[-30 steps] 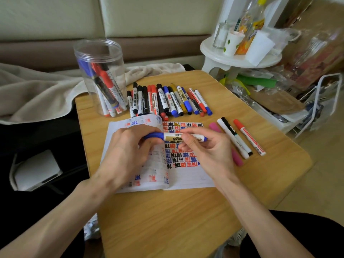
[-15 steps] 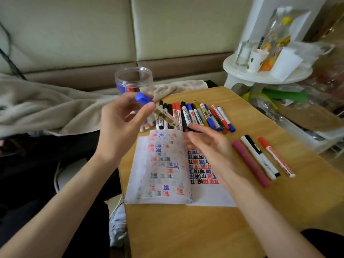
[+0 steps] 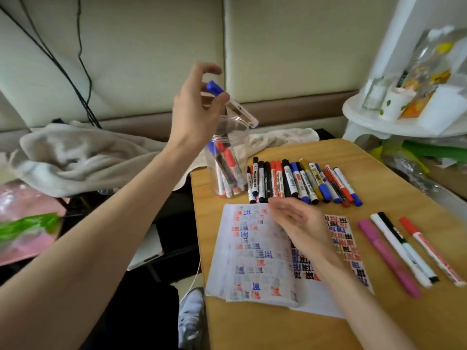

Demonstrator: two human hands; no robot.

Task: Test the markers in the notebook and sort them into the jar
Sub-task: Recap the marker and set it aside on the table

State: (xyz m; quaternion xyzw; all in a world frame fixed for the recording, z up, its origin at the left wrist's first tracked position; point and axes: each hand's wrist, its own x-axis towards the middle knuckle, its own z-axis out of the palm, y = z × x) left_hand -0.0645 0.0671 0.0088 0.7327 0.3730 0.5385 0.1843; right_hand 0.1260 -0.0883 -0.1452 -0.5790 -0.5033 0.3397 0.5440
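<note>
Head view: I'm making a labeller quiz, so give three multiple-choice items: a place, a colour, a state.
1. Where is the marker in the left hand? A) above the jar B) inside the jar C) beside the jar
2. Its cap colour? A) red B) blue C) pink
3. The right hand is: A) gripping a marker B) open over the notebook C) in the jar
Answers: 1 A, it is over the jar's mouth; 2 B, blue cap; 3 B, straight fingers hold nothing.
</note>
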